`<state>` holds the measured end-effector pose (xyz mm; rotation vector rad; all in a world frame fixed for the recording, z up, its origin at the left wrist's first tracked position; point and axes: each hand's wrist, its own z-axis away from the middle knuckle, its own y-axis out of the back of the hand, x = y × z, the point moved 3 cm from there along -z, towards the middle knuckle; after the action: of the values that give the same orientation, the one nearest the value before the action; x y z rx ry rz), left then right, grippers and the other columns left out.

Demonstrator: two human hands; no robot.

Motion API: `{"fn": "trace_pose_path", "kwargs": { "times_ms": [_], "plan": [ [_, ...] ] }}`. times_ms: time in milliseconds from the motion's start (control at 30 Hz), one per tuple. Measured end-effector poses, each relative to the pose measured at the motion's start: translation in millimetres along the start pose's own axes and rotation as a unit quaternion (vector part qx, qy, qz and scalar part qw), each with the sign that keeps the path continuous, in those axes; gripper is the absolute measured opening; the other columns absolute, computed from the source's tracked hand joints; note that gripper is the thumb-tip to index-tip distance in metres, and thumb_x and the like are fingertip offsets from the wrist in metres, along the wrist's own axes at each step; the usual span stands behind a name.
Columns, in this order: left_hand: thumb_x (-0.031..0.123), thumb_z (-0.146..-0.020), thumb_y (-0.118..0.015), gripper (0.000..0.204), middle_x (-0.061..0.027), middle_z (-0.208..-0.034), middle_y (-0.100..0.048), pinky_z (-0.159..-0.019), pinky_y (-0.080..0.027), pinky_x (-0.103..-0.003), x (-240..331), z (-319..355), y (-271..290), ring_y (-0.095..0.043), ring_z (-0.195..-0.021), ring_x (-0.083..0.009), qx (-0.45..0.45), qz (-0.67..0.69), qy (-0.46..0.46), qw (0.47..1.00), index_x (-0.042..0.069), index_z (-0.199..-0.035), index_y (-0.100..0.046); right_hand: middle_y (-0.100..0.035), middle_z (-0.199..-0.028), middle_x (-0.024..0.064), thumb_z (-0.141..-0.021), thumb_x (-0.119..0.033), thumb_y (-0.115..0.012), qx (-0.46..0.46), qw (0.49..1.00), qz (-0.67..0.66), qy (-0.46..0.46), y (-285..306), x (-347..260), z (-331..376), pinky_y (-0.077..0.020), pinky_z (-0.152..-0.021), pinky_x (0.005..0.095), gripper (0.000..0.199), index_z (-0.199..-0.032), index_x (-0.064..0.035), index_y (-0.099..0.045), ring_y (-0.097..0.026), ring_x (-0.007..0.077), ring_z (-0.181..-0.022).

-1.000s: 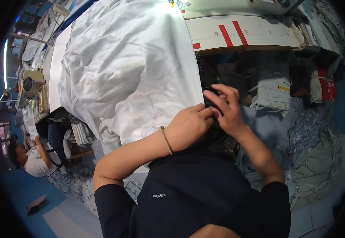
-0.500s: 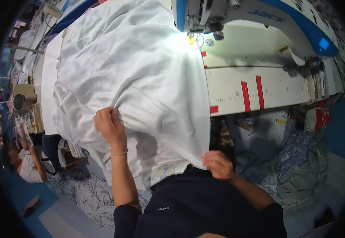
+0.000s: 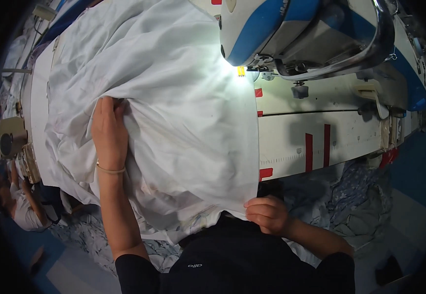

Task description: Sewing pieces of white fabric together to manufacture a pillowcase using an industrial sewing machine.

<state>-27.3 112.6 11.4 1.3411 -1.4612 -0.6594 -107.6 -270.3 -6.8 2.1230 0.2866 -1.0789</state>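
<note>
A large white fabric piece (image 3: 188,142) lies wrinkled over the left part of the sewing table, its straight right edge running up to the lit needle area of a blue and white sewing machine (image 3: 267,34). My left hand (image 3: 110,132) grips a raised fold of the fabric left of the middle; its fingertips are partly under the fold. At the near right corner, my right hand (image 3: 267,214) pinches the fabric's edge between thumb and fingers, close to my body. A printed patch shows along the near hem.
Red tape strips (image 3: 309,152) mark the white table (image 3: 281,157) at right. Heaps of cloth (image 3: 355,196) lie below the table on the right, with more on the lower left. Another person (image 3: 26,206) is at the far left. A beige round-fronted device (image 3: 12,137) stands at the table's left edge.
My left hand has moved left and away from me, lifting a fold of the fabric. My right hand keeps its pinch on the corner. The view has shifted, with the machine head appearing larger.
</note>
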Motion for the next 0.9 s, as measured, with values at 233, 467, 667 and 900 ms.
{"fn": "trace_pose_path", "kwargs": {
  "times_ms": [233, 467, 667, 900],
  "plan": [
    [-0.005, -0.088, -0.057, 0.015, -0.0182, -0.096, -0.062, -0.074, -0.048, -0.045, -7, -35, -16, -0.061, -0.088, -0.0402, 0.024, -0.023, -0.044, 0.998, -0.002, -0.102, -0.056, -0.068, -0.094, 0.0057, -0.073, 0.004, -0.064, -0.006, 0.999, 0.038, 0.027, 20, 2, -39, -0.0492, -0.062, 0.0306, 0.014, -0.084, -0.004, -0.066, -0.07, 0.0232, -0.091],
    [-0.002, -0.09, -0.054, 0.012, -0.0207, -0.096, -0.061, -0.074, -0.049, -0.047, -13, -61, -30, -0.061, -0.088, -0.0419, 0.037, -0.054, -0.076, 0.995, -0.002, -0.102, -0.055, -0.068, -0.093, 0.0078, -0.067, 0.004, -0.064, -0.024, 0.996, 0.081, 0.033, 33, 17, -66, -0.0528, -0.069, 0.0358, 0.015, -0.081, -0.0023, -0.066, -0.068, 0.0243, -0.092],
    [-0.003, -0.087, -0.054, 0.012, -0.0224, -0.096, -0.061, -0.077, -0.049, -0.048, -20, -85, -41, -0.061, -0.091, -0.0428, 0.05, -0.056, -0.082, 0.994, -0.002, -0.099, -0.053, -0.068, -0.093, 0.0093, -0.064, 0.006, -0.063, -0.063, 0.99, 0.121, 0.025, 48, 29, -95, -0.0515, -0.073, 0.0362, 0.016, -0.079, -0.001, -0.066, -0.067, 0.026, -0.091],
    [-0.002, -0.087, -0.054, 0.012, -0.0222, -0.097, -0.061, -0.078, -0.049, -0.048, -33, -116, -55, -0.061, -0.092, -0.0426, 0.076, -0.062, -0.083, 0.992, -0.002, -0.099, -0.054, -0.066, -0.099, 0.0117, -0.064, 0.011, -0.058, -0.069, 0.988, 0.133, 0.036, 59, 54, -122, -0.0498, -0.078, 0.0381, 0.023, -0.084, -0.0002, -0.063, -0.066, 0.0287, -0.095]
  ]
}}
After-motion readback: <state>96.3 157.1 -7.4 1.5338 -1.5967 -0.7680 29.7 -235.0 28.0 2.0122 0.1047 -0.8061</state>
